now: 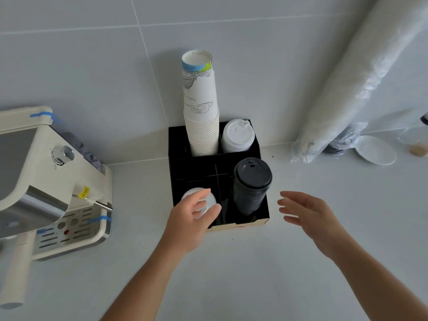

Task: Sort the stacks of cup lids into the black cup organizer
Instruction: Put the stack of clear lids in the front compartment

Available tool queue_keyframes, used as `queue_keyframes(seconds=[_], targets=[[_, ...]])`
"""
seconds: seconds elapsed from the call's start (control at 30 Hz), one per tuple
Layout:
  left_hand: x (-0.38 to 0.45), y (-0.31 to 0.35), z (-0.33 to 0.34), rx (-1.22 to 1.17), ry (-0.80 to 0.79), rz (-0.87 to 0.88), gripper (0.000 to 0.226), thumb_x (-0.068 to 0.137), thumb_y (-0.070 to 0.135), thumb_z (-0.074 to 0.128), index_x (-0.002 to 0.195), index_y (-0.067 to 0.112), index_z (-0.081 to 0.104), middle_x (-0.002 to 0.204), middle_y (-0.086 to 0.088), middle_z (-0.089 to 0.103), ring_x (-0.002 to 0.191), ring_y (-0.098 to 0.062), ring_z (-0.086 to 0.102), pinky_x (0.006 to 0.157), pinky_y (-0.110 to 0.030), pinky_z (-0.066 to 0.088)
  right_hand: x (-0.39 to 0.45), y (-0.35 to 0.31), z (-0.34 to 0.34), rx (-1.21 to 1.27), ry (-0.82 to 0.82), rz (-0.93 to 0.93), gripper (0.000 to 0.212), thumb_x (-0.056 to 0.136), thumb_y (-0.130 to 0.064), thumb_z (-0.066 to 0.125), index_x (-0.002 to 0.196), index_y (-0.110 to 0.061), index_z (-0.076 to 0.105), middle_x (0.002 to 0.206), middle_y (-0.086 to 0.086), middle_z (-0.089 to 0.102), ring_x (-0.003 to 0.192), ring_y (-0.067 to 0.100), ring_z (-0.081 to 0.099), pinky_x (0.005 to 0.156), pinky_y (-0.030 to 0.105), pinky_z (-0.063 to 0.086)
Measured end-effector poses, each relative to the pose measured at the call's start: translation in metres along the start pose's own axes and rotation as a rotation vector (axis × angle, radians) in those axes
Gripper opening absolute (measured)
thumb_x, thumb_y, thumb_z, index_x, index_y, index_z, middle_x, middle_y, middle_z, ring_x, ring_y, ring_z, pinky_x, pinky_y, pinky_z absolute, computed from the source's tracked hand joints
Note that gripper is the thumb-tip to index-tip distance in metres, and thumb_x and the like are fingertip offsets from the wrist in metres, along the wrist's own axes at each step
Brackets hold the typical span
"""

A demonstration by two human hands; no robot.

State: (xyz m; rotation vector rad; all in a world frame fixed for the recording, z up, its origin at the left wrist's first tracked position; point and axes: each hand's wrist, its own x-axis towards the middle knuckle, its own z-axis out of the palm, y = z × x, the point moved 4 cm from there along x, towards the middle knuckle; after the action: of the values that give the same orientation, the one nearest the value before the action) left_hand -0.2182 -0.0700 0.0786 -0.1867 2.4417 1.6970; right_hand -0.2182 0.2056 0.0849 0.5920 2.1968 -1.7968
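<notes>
Left hand: I'm seeing my left hand (192, 216) reaching over the front left compartment of the organizer (196, 167), its fingers (209, 210) curling round the top of a stack of clear lids (208, 200) and grasping it.

Clear lids: they're sitting in that front left compartment, partly hidden under my hand, so I can't tell how deep the stack is going.

Right hand: my right hand (308, 216) is hovering just to the right of the organizer, fingers released and loosely spread, touching nothing.

Black lids: a tall stack of black lids (251, 184) is standing in the front right compartment, leaning a little toward the right wall and rising above the rim.

White lids: a stack of white lids (237, 136) is filling the back right compartment, its top poking out above the rim.

Paper cups: a high column of paper cups (201, 107) is standing upside down in the back compartment beside the white lids, towering over everything else.

Organizer: it's resting on the table (231, 274), pushed back against the tiled wall (92, 66).

Left side: a cream coffee machine (46, 186) is sitting well apart from the organizer, blue tape showing on its edges.

Right side: a long roll wrapped in plastic (361, 77) is leaning against the wall, and a white saucer (375, 150) is lying near its foot.
</notes>
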Motion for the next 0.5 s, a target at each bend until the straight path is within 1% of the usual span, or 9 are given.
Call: queue_keyframes(seconds=[0.03, 0.1, 0.2, 0.27, 0.33, 0.37, 0.4, 0.43, 0.5], targets=[[0.0, 0.001, 0.005, -0.067, -0.007, -0.058, 0.04, 0.086, 0.033, 0.07, 0.126, 0.031, 0.061, 0.126, 0.015, 0.062, 0.114, 0.002, 0.059, 0.093, -0.018, 0.046, 0.004, -0.002, -0.003, 0.01, 0.009, -0.006, 0.021, 0.096, -0.019, 0.062, 0.116, -0.017, 0.069, 0.11, 0.006, 0.074, 0.106, 0.023, 0.069, 0.098, 0.045, 0.054], [0.003, 0.003, 0.017, -0.219, -0.003, -0.174, 0.037, 0.088, 0.034, 0.068, 0.124, 0.029, 0.063, 0.123, 0.013, 0.064, 0.108, 0.003, 0.061, 0.096, -0.025, 0.049, 0.011, -0.008, -0.006, 0.05, 0.014, -0.018, 0.02, 0.096, -0.024, 0.062, 0.115, -0.02, 0.068, 0.114, 0.005, 0.072, 0.109, 0.022, 0.067, 0.098, 0.045, 0.053], [0.007, 0.007, 0.036, -0.439, -0.028, -0.32, 0.047, 0.091, 0.035, 0.063, 0.135, 0.021, 0.054, 0.117, 0.011, 0.064, 0.107, -0.007, 0.064, 0.098, -0.033, 0.052, 0.023, -0.016, -0.001, 0.101, -0.026, -0.011, 0.027, 0.096, -0.032, 0.06, 0.12, -0.022, 0.065, 0.122, 0.002, 0.068, 0.115, 0.02, 0.063, 0.1, 0.044, 0.052], [0.013, 0.01, 0.049, -0.458, -0.056, -0.364, 0.058, 0.09, 0.041, 0.062, 0.142, 0.019, 0.047, 0.124, 0.011, 0.061, 0.112, -0.01, 0.061, 0.102, -0.035, 0.049, 0.032, -0.019, 0.005, 0.119, -0.09, 0.007, 0.031, 0.096, -0.039, 0.058, 0.124, -0.027, 0.062, 0.127, -0.004, 0.064, 0.12, 0.018, 0.06, 0.102, 0.044, 0.05], [0.02, 0.013, 0.059, -0.425, -0.082, -0.395, 0.07, 0.086, 0.05, 0.063, 0.146, 0.021, 0.041, 0.14, 0.008, 0.053, 0.113, -0.012, 0.056, 0.107, -0.037, 0.045, 0.04, -0.021, 0.013, 0.109, -0.17, 0.032, 0.034, 0.096, -0.046, 0.055, 0.126, -0.032, 0.061, 0.132, -0.009, 0.061, 0.123, 0.018, 0.056, 0.105, 0.045, 0.047], [0.022, 0.016, 0.063, -0.407, -0.093, -0.408, 0.074, 0.084, 0.054, 0.063, 0.147, 0.023, 0.04, 0.143, 0.008, 0.05, 0.112, -0.012, 0.055, 0.108, -0.038, 0.044, 0.043, -0.021, 0.018, 0.101, -0.207, 0.042, 0.039, 0.095, -0.049, 0.055, 0.13, -0.033, 0.06, 0.134, -0.011, 0.06, 0.125, 0.018, 0.054, 0.107, 0.045, 0.045], [0.025, 0.018, 0.067, -0.39, -0.095, -0.422, 0.075, 0.083, 0.058, 0.062, 0.147, 0.025, 0.04, 0.141, 0.009, 0.05, 0.111, -0.012, 0.054, 0.109, -0.039, 0.042, 0.046, -0.02, 0.021, 0.096, -0.236, 0.051, 0.045, 0.094, -0.052, 0.055, 0.135, -0.033, 0.058, 0.135, -0.012, 0.061, 0.126, 0.018, 0.054, 0.109, 0.045, 0.044], [0.028, 0.021, 0.07, -0.379, -0.095, -0.427, 0.07, 0.083, 0.059, 0.061, 0.143, 0.027, 0.045, 0.135, 0.011, 0.053, 0.109, -0.011, 0.054, 0.109, -0.039, 0.042, 0.048, -0.02, 0.024, 0.091, -0.259, 0.058, 0.049, 0.093, -0.053, 0.056, 0.138, -0.033, 0.056, 0.135, -0.013, 0.061, 0.126, 0.019, 0.055, 0.109, 0.045, 0.043], [0.035, 0.026, 0.075, -0.386, -0.098, -0.43, 0.046, 0.083, 0.059, 0.06, 0.123, 0.036, 0.06, 0.118, 0.018, 0.06, 0.104, -0.008, 0.056, 0.106, -0.038, 0.044, 0.052, -0.02, 0.028, 0.083, -0.292, 0.066, 0.052, 0.091, -0.056, 0.057, 0.139, -0.035, 0.055, 0.134, -0.014, 0.063, 0.125, 0.019, 0.057, 0.11, 0.044, 0.043]])
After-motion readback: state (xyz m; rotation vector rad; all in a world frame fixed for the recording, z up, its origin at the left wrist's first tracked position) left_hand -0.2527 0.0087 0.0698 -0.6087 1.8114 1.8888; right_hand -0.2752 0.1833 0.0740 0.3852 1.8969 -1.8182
